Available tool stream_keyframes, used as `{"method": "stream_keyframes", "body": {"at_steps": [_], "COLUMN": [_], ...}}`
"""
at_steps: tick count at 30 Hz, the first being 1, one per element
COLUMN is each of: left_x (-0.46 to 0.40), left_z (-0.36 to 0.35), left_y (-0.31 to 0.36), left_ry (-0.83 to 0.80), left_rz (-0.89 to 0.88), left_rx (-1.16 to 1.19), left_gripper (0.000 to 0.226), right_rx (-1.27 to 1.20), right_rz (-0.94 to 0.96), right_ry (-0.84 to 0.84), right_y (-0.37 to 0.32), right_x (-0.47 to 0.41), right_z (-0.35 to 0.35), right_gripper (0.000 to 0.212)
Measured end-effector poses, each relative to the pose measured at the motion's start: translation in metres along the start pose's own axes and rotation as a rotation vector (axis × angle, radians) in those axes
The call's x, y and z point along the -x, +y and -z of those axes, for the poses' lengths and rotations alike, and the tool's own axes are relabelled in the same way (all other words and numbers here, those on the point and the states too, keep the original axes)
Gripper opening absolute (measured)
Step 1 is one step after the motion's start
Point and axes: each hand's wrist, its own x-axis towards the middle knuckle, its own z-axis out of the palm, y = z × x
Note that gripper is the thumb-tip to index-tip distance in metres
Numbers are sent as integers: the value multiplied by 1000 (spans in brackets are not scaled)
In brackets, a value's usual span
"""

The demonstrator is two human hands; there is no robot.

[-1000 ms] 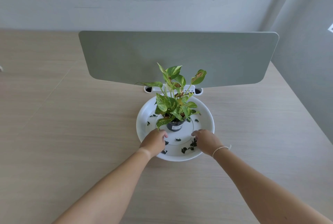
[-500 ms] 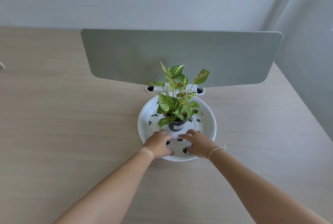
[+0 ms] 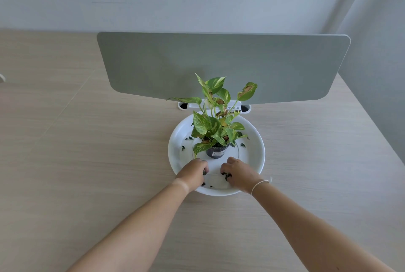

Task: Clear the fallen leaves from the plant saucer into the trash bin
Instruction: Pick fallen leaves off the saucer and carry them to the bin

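Note:
A round white saucer (image 3: 254,157) lies on the wooden table and holds a small dark pot (image 3: 215,153) with a green, partly browned plant (image 3: 215,118). Small dark fallen leaves (image 3: 189,138) are scattered on the saucer around the pot. My left hand (image 3: 192,174) rests in the saucer's near left part, fingers curled over dark leaf bits. My right hand (image 3: 240,173) is in the near right part, fingers closed on several dark leaves. No trash bin is in view.
A grey-green divider panel (image 3: 219,63) stands upright across the table just behind the saucer, on a white bracket (image 3: 219,106). The table edge runs along the right side, next to a grey wall.
Both hands moved inward from the saucer's near rim toward its middle in front of the pot and curled their fingers around leaf bits. The view shifted slightly closer.

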Motion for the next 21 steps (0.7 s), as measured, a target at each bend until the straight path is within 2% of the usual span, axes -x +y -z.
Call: {"method": "stream_keyframes", "body": {"at_steps": [8, 14, 16, 19, 21], "left_x": [3, 9, 10, 9, 8], "left_z": [4, 6, 2, -1, -2], "left_y": [-1, 10, 16, 22, 24], "left_ry": [16, 10, -9, -9, -4], "left_rz": [45, 82, 99, 126, 145], "left_rx": [4, -33, -80, -119, -133], "left_gripper": [25, 4, 17, 40, 47], "right_rx": [-29, -75, -100, -104, -102], "right_rz": [-49, -73, -85, -125, -151], "right_ry": [-6, 18, 25, -5, -6], "right_y": [6, 3, 0, -4, -6], "right_x": [-1, 6, 9, 8, 8], "right_z": [-1, 5, 5, 5, 5], "right_gripper": [29, 31, 29, 40, 43]}}
